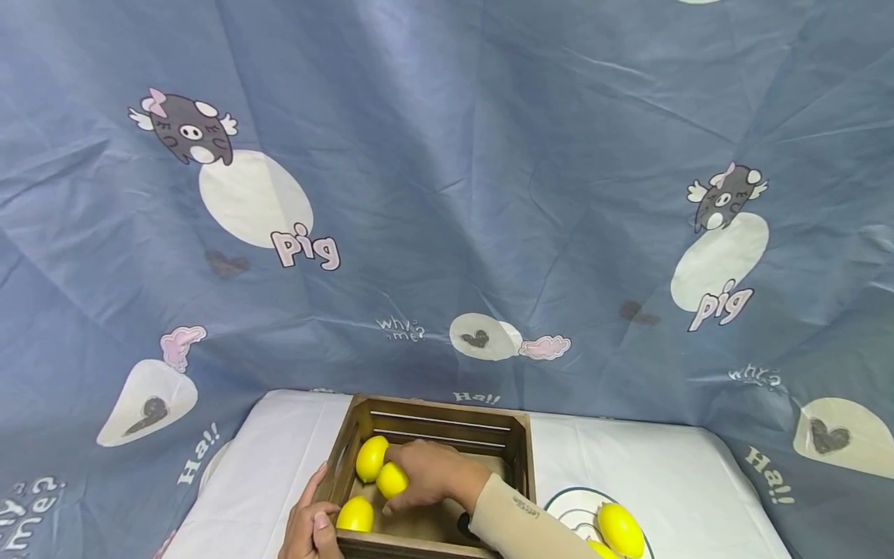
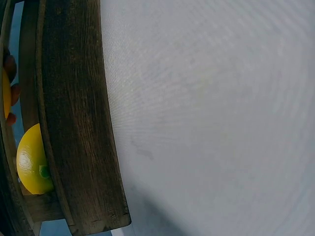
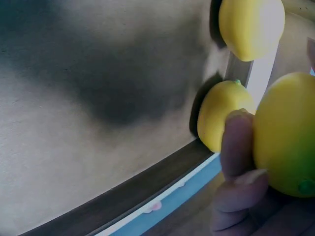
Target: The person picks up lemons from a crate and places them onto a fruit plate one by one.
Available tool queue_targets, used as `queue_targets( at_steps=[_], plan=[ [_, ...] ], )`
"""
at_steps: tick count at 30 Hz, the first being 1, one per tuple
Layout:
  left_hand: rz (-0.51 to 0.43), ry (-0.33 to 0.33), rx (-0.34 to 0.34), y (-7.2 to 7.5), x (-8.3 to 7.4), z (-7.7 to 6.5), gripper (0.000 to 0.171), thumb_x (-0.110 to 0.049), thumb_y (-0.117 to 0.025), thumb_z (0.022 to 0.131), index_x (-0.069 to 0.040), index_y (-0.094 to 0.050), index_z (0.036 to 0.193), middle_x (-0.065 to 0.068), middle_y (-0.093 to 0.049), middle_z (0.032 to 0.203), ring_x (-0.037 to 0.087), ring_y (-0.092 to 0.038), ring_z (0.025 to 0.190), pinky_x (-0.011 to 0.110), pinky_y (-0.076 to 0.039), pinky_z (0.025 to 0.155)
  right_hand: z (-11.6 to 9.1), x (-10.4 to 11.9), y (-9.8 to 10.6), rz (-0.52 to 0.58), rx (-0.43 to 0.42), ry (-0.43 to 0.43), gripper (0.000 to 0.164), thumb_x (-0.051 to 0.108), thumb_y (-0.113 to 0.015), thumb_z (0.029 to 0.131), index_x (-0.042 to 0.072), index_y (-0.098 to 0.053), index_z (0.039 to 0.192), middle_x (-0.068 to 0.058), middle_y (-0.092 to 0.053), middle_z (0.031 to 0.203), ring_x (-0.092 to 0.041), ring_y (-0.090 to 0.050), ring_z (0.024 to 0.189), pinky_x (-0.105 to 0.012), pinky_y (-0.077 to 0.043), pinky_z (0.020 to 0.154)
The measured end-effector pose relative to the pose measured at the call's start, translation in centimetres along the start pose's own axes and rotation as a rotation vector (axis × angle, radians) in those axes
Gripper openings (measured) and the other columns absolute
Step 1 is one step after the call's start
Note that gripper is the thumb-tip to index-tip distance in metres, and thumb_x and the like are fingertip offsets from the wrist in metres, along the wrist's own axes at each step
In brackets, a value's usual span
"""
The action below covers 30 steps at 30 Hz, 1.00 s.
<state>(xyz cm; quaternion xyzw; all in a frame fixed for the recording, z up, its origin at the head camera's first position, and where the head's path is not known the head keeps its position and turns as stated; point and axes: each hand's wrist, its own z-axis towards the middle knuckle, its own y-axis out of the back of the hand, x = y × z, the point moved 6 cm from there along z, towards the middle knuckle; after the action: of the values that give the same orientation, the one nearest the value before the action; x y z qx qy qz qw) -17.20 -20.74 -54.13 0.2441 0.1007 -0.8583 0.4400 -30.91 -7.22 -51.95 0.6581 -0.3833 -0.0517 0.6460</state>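
Observation:
Inside the brown slatted wooden crate (image 1: 447,409), my right hand (image 1: 431,470) holds a yellow lemon (image 1: 392,480) between thumb and fingers. The held lemon (image 3: 288,132) appears large in the right wrist view, its green tip facing down. Two more lemons are in the crate's left part: one at the back (image 1: 372,458), right beside the held one, and one near the front corner (image 1: 356,514). My left hand (image 1: 310,522) grips the crate's front left corner from outside, thumb at the rim. The left wrist view shows the crate's dark side board (image 2: 76,113) and a lemon (image 2: 33,162) behind it.
To the right of the crate stands a white plate (image 1: 567,505) with a dark green rim, bearing at least two lemons (image 1: 621,530), partly cut off by the frame. A white cloth (image 1: 649,458) covers the table. Behind hangs a blue printed curtain (image 1: 433,194).

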Motion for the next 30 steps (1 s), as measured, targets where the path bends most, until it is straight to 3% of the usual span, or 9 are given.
queue_targets(
  at_steps=[7, 18, 23, 30],
  plan=[
    [0.013, 0.009, -0.007, 0.0, -0.5, 0.2, 0.028, 0.005, -0.043, 0.100, 0.006, -0.060, 0.079, 0.038, -0.067, 0.117, 0.014, -0.067, 0.095, 0.012, -0.037, 0.083, 0.0, 0.1, 0.5, 0.016, -0.045, 0.017, 0.052, 0.048, -0.088, 0.080, 0.021, -0.065, 0.117, 0.016, -0.058, 0.085, -0.001, -0.053, 0.071, -0.020, -0.045, 0.060],
    [-0.017, -0.015, -0.015, -0.1, -0.1, 0.0, 0.029, 0.004, -0.042, 0.102, 0.006, -0.059, 0.079, 0.037, -0.068, 0.118, 0.009, -0.065, 0.113, 0.015, -0.038, 0.086, -0.1, 0.3, 1.3, 0.075, -0.118, 0.075, 0.057, 0.050, -0.085, 0.083, 0.021, -0.064, 0.127, 0.016, -0.064, 0.097, 0.000, -0.055, 0.076, -0.018, -0.046, 0.063],
    [-0.020, -0.024, -0.017, -0.1, -0.3, 0.3, 0.029, 0.004, -0.042, 0.102, 0.006, -0.060, 0.079, 0.038, -0.068, 0.118, 0.013, -0.067, 0.103, 0.015, -0.038, 0.086, -0.2, 0.5, 2.0, 0.057, -0.213, 0.113, 0.057, 0.052, -0.082, 0.084, 0.020, -0.063, 0.127, 0.011, -0.067, 0.105, 0.001, -0.055, 0.078, -0.014, -0.044, 0.063],
    [-0.008, -0.007, -0.016, 0.0, -1.0, 0.7, 0.028, 0.004, -0.043, 0.101, 0.007, -0.061, 0.079, 0.038, -0.067, 0.116, 0.014, -0.066, 0.095, 0.012, -0.037, 0.084, -0.2, 0.3, 2.6, 0.086, -0.271, 0.106, 0.049, 0.050, -0.083, 0.085, 0.022, -0.062, 0.121, 0.015, -0.063, 0.096, 0.002, -0.053, 0.072, -0.015, -0.044, 0.059]
  ],
)
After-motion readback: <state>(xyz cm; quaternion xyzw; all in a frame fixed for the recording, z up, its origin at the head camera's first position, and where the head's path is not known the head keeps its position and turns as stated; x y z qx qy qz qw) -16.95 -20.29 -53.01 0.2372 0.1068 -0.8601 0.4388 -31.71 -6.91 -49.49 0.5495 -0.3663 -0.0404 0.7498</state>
